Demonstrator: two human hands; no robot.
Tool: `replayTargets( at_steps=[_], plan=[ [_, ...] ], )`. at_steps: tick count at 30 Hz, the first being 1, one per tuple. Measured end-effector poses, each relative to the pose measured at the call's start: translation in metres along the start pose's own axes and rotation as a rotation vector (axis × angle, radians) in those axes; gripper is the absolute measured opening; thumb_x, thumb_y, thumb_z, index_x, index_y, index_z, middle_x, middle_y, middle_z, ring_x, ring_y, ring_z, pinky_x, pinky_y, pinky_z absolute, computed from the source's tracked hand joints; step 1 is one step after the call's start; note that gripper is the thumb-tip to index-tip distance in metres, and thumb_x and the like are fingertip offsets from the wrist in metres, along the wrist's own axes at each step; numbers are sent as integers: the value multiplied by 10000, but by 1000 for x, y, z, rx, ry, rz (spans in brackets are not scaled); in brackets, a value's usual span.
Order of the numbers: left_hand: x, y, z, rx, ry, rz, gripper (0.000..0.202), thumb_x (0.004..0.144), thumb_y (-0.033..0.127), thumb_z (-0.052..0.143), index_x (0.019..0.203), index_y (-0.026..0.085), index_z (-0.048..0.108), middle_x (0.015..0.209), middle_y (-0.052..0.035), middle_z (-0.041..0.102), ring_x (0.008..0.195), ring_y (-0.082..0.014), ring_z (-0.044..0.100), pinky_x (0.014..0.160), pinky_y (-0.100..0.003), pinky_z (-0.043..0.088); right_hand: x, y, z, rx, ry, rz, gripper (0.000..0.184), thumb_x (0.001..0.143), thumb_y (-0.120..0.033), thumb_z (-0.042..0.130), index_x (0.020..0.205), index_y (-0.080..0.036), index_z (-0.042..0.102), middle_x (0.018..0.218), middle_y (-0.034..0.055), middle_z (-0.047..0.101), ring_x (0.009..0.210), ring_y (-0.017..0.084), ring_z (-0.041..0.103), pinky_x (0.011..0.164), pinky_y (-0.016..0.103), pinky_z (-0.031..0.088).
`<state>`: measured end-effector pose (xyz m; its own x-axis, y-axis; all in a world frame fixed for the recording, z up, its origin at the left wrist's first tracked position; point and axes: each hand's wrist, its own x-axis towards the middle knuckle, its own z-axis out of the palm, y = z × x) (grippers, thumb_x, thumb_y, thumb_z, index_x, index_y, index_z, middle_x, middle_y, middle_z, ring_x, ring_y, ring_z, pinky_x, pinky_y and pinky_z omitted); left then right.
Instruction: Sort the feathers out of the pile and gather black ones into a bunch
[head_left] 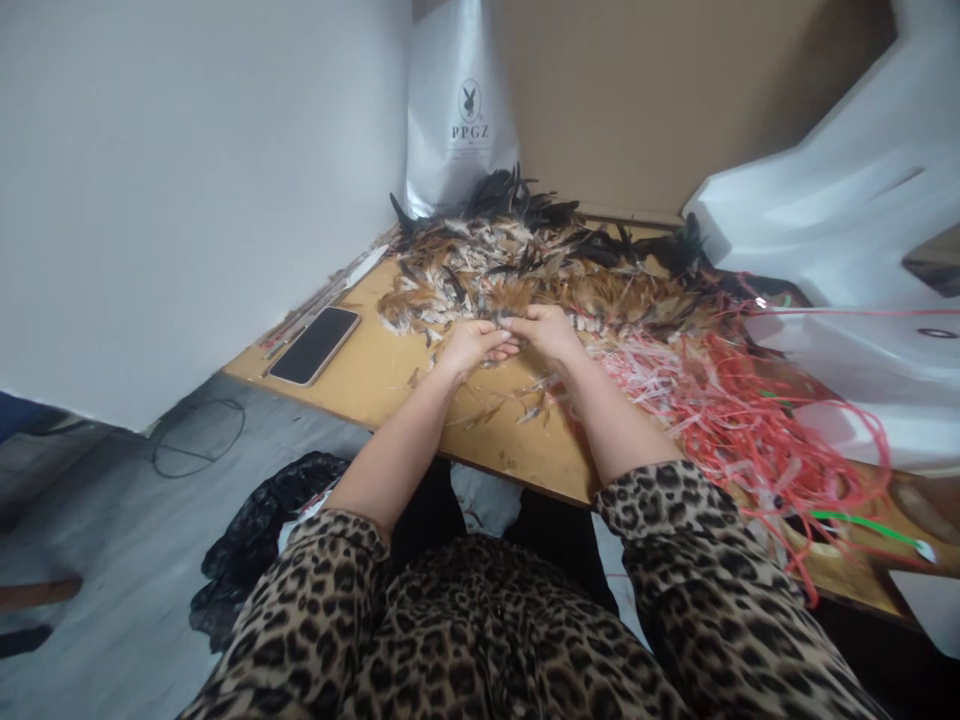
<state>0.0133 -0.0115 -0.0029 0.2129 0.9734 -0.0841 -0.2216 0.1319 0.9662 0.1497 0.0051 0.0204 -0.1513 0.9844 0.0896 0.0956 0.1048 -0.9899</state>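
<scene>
My left hand (pixel 470 346) and my right hand (pixel 551 332) meet above the front of the wooden table, thumbs and fingertips pinched together. A small tuft of brown feathers (pixel 510 297) stands up just beyond the fingertips and appears held between them; its lower ends are hidden by my fingers. Right behind lies a large heap of feathers (pixel 480 250), pale and brown in front, black at the back. Loose feather bits (pixel 487 405) lie on the tabletop below my wrists. Beside my right forearm spreads a tangle of pink and clear plastic strips (pixel 720 410).
A phone (pixel 315 345) lies at the left edge of the wooden table (pixel 375 370). Behind the heap stands a white printed bag (pixel 469 90). White plastic sheeting (pixel 825 200) fills the right side. Black plastic (pixel 262 530) and a thin cable (pixel 199 455) lie on the floor.
</scene>
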Motion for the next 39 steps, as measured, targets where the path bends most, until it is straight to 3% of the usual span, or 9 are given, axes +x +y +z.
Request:
replayTargets(
  at_steps=[7, 12, 15, 18, 23, 27, 32, 36, 39],
  plan=[
    [-1, 0, -5, -4, -20, -58, 116, 713, 165, 652, 708, 50, 638, 723, -124, 684, 580, -105, 637, 539, -170, 475, -1, -2, 2, -117, 4, -49, 350, 511, -450, 731, 524, -139, 570, 459, -40, 487, 493, 81, 423, 475, 213, 311],
    [5, 2, -10, -126, 116, 24, 131, 713, 200, 663, 731, 73, 637, 733, -89, 683, 597, -82, 635, 532, -142, 465, 7, 3, -10, -118, 78, -143, 248, 612, -394, 662, 672, -154, 660, 623, -8, 618, 559, 93, 494, 577, 230, 384],
    [8, 5, -12, -219, 226, 29, 118, 725, 205, 653, 748, 91, 630, 746, -69, 683, 599, -62, 628, 519, -125, 450, 13, 11, -24, -395, 87, -188, 184, 646, -314, 618, 689, -150, 688, 657, 18, 649, 595, 119, 529, 609, 243, 394],
    [9, 6, -13, -257, 278, 19, 116, 728, 208, 652, 757, 99, 623, 762, -62, 684, 607, -56, 627, 518, -120, 445, 15, 17, -30, -688, 12, -204, 161, 662, -277, 591, 677, -157, 696, 642, 30, 655, 610, 141, 550, 602, 247, 385],
    [11, 3, -15, -264, 277, 39, 108, 740, 204, 638, 760, 99, 621, 755, -57, 683, 606, -54, 625, 513, -118, 438, 7, 12, -20, -1050, -79, -242, 150, 686, -249, 568, 726, -191, 700, 782, 74, 687, 734, 194, 595, 668, 279, 393],
    [11, 2, -15, -255, 273, 39, 110, 745, 203, 631, 767, 95, 627, 755, -60, 683, 599, -52, 621, 513, -119, 434, 2, 9, -15, -1192, -72, -179, 135, 674, -186, 560, 697, -164, 692, 791, 142, 677, 757, 231, 600, 681, 305, 400],
    [11, 3, -15, -255, 287, 26, 123, 733, 212, 645, 768, 96, 626, 786, -67, 685, 604, -48, 618, 527, -122, 436, 7, 9, -27, -1017, -57, -143, 129, 649, -210, 566, 639, -159, 684, 660, 74, 659, 636, 175, 574, 609, 268, 385],
    [12, 1, -15, -261, 269, 33, 124, 733, 214, 644, 771, 97, 624, 789, -67, 686, 604, -49, 618, 525, -122, 436, 13, 10, -38, -563, -72, -30, 121, 592, -225, 596, 627, -144, 679, 531, -5, 598, 489, 98, 477, 495, 218, 342],
    [12, -1, -16, -263, 252, 51, 114, 737, 206, 638, 765, 96, 623, 765, -63, 686, 597, -51, 617, 514, -122, 434, 14, 13, -38, -243, -96, 80, 122, 575, -242, 617, 628, -141, 663, 512, -11, 589, 413, 59, 392, 415, 199, 270]
  ],
)
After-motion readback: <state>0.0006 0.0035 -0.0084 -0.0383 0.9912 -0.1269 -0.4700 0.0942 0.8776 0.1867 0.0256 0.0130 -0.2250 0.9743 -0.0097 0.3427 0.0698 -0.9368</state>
